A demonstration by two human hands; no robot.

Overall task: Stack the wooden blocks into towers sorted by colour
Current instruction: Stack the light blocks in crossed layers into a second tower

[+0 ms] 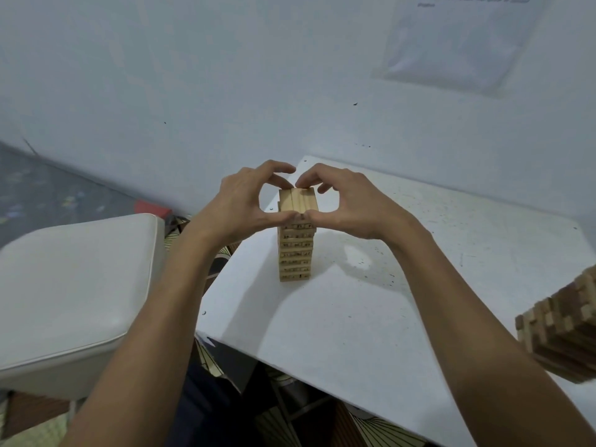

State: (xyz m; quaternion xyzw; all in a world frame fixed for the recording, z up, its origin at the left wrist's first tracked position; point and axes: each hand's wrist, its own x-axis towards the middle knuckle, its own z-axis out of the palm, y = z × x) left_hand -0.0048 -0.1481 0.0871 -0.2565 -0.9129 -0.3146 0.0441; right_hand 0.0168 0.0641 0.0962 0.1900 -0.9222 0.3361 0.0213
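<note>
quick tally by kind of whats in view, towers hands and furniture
towers: 2, the light tower pinched at its top by both hands, and the mixed tower at the right edge
hands: 2, left hand and right hand
table: 1
cushion: 1
total: 6

A pale bluish wall (193,75) runs behind, with a sheet of paper (458,43) stuck high on it. The scuffed white desk (354,317) stands near it. Beside the desk's left edge sits a white cushioned seat (71,285), with speckled grey floor (48,188) beyond.
</note>
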